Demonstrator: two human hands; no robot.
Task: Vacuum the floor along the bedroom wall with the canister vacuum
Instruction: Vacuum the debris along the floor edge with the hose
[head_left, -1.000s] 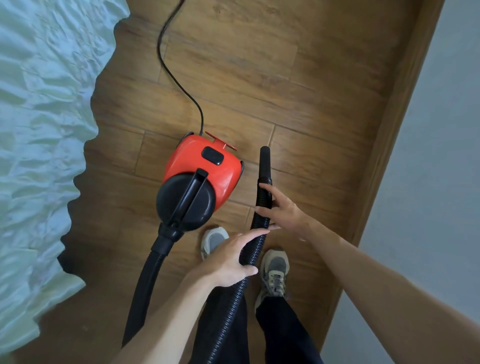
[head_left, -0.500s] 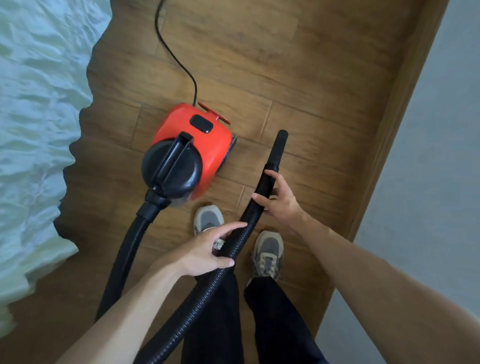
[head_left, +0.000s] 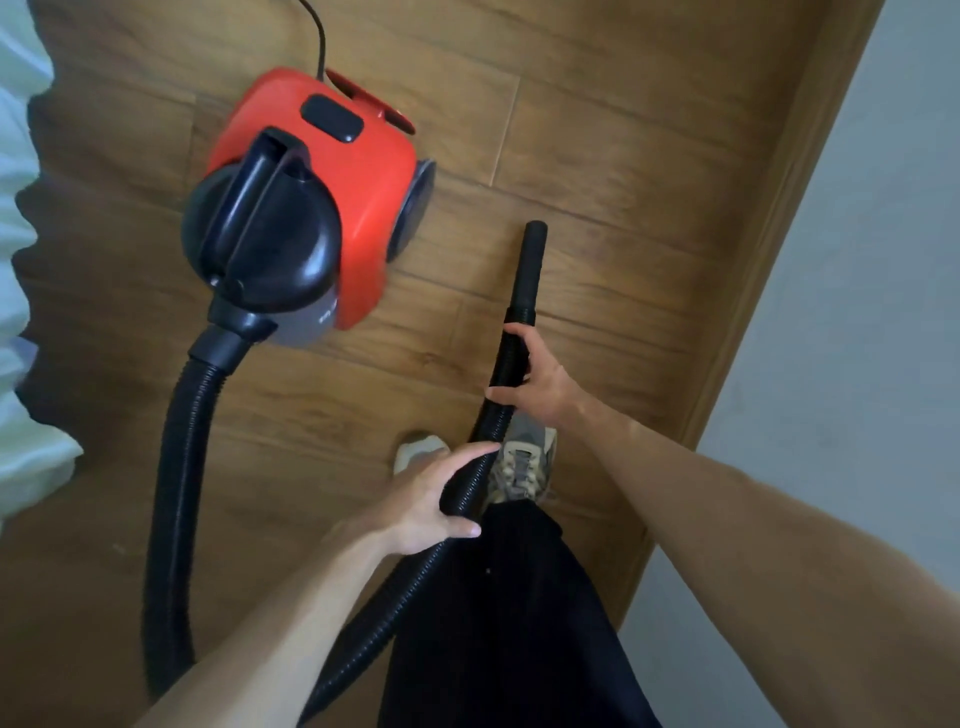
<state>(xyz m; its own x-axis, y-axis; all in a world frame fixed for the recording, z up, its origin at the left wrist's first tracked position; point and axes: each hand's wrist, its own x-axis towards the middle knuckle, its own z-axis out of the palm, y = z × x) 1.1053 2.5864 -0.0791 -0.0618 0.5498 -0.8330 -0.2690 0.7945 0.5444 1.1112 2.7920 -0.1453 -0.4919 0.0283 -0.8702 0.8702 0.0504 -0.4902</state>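
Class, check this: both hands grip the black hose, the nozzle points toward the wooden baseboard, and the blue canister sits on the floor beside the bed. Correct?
One error: the canister is red, not blue, as the head view shows. The left hand and right hand do grip the black hose.

power cord (head_left: 318, 36) cut off at top edge; left shoe (head_left: 415, 449) mostly hidden by left hand (head_left: 421, 506)

Both bare forearms reach forward and down. The right hand (head_left: 540, 382) is closed around the black ribbed vacuum hose (head_left: 501, 387) near its rigid end. The left hand (head_left: 426, 501) grips the same hose lower down, thumb on top, fingers curled underneath.
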